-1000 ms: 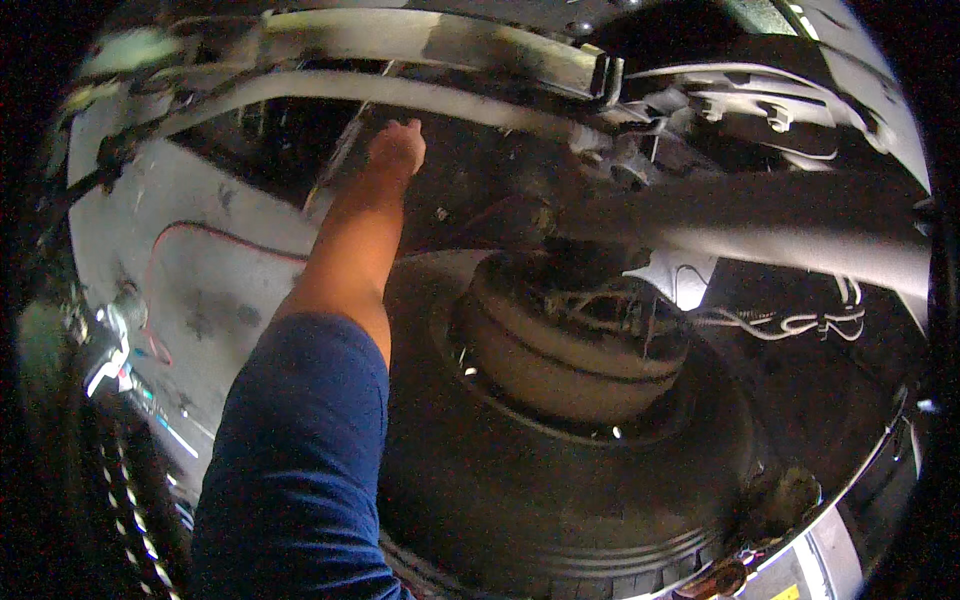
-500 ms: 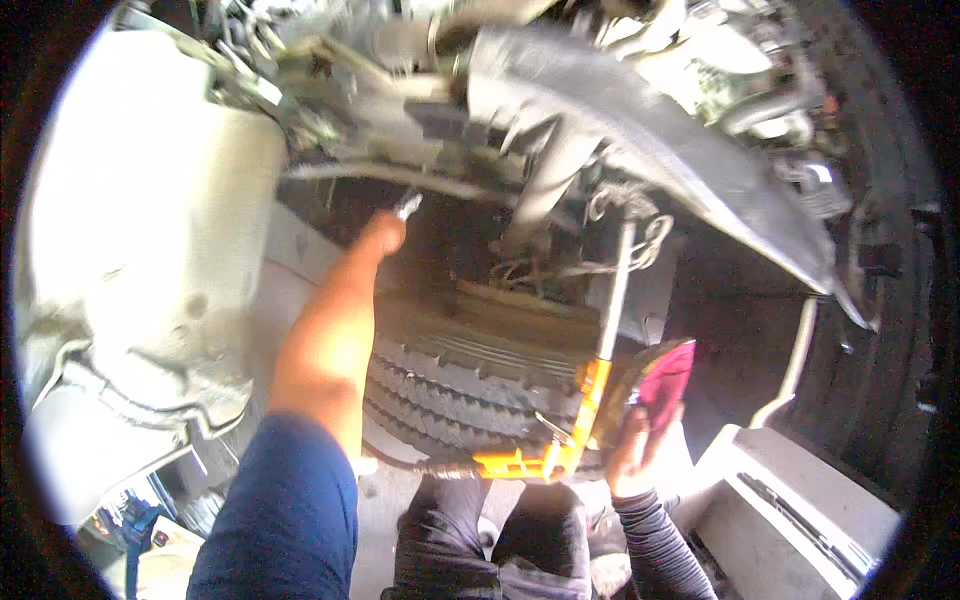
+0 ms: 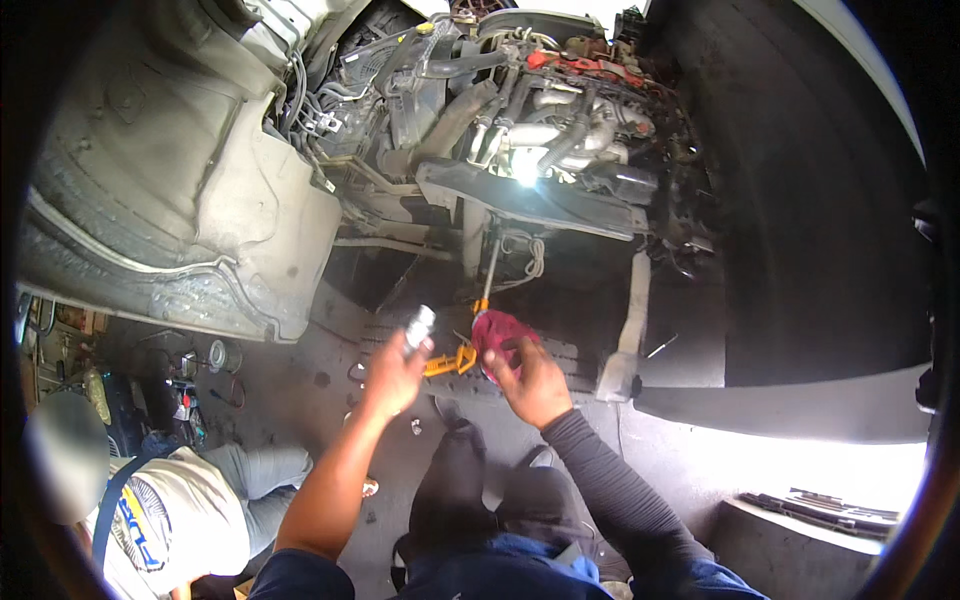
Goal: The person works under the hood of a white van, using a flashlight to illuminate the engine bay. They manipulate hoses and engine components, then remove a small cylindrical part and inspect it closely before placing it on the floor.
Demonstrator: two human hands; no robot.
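Observation:
My left hand [image 3: 393, 380] is closed around a short silver metal cylinder [image 3: 420, 327], its bright end sticking up past the fingers; it looks like a socket, but the kind is not certain. To its right, my right hand [image 3: 537, 388] grips a bunched dark-red cloth [image 3: 506, 332]. The two hands are apart, in front of my body. Between and behind them is an orange tool [image 3: 450, 362] with a metal rod [image 3: 493, 262] rising from it, partly hidden by the cloth. A treaded tyre [image 3: 558, 362] lies behind the hands.
An exposed engine [image 3: 580, 130] with a bright light on it sits ahead, above a dark beam [image 3: 530, 200]. A large grey panel [image 3: 210, 170] hangs at left. Another person [image 3: 190, 510] crouches at lower left near tools. A dark panel [image 3: 800, 230] stands at right.
My left arm has drawn back from beneath the vehicle, bringing the silver cylinder close to the cloth. My right hand still holds the cloth. The view has shifted, showing more engine and the other person.

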